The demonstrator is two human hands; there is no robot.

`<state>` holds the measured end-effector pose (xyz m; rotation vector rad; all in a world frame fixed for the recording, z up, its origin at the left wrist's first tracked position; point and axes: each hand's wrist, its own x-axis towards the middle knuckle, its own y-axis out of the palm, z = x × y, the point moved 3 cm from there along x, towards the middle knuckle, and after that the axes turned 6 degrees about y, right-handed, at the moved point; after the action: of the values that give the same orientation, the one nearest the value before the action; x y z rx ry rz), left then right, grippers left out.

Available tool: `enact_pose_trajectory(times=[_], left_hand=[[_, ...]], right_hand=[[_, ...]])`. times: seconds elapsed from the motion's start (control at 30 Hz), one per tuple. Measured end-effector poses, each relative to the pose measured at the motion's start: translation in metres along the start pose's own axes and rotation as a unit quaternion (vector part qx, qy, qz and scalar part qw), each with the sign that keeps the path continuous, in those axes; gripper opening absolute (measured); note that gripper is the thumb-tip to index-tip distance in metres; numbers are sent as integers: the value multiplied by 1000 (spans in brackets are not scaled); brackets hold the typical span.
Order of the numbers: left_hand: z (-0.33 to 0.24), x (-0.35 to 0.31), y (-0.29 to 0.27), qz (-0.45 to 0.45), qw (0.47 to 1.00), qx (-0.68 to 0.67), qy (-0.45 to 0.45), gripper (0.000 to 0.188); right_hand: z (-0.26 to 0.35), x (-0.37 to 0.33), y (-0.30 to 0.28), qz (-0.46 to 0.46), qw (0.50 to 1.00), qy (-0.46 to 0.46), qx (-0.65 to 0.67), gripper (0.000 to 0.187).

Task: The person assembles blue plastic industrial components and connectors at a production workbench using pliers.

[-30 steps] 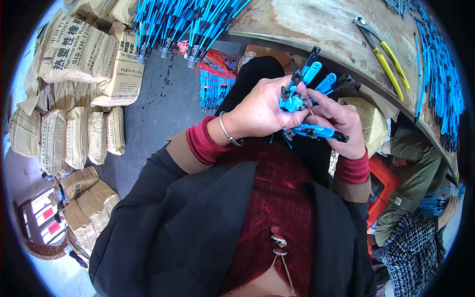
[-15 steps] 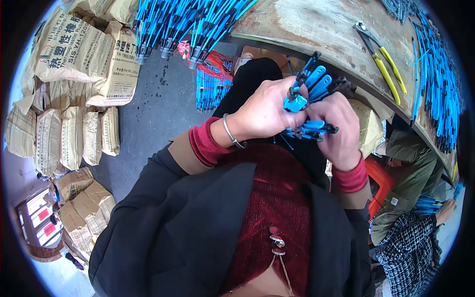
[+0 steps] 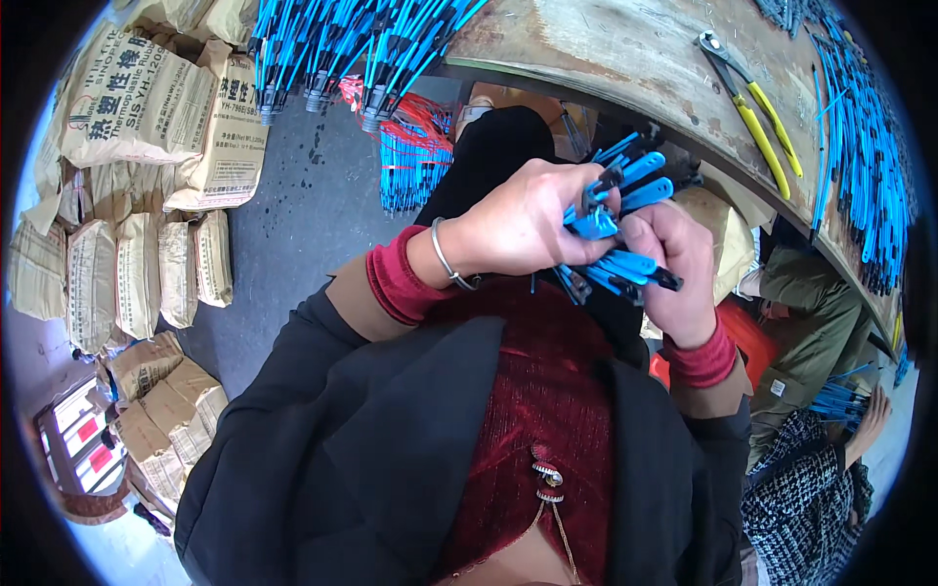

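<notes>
In front of my lap I hold a bundle of narrow blue plastic strips [image 3: 627, 261] with black fittings on their ends. My left hand [image 3: 528, 217], a metal bangle at its wrist, is closed round the middle of the bundle. Strip ends fan out above and below the fist. On the other side my right hand [image 3: 679, 256] has its fingers curled against the strips, thumb bent on top. Its fingertips are partly hidden, and how many strips it pinches is unclear.
A wooden workbench [image 3: 625, 54] curves ahead, carrying yellow-handled pliers [image 3: 757, 122] and heaps of blue strips [image 3: 860, 166]. More bundles [image 3: 337, 49] overhang its left end. Red-tied strips [image 3: 415, 166] lie on the floor. Paper sacks [image 3: 142, 107] stack at left. A co-worker's hand [image 3: 873, 420] is at right.
My right hand has turned, its thumb now showing on top of the strips. The strips have fanned and shifted slightly in my left fist. The co-worker's hand has moved a little.
</notes>
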<state>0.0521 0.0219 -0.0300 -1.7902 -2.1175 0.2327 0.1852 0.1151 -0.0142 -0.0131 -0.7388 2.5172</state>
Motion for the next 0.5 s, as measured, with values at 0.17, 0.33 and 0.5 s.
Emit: enact_pose_trajectory(times=[0.17, 0.33, 0.5], left_hand=[[5, 3, -2, 21, 997, -21, 66, 22], [9, 4, -4, 45, 996, -60, 48, 20], [18, 4, -7, 47, 992, -120, 5, 20]], right_hand=[[-35, -6, 7, 134, 818, 351, 436, 19], [-38, -5, 11, 158, 828, 381, 381, 22], [-28, 13, -26, 155, 943, 282, 83, 23]])
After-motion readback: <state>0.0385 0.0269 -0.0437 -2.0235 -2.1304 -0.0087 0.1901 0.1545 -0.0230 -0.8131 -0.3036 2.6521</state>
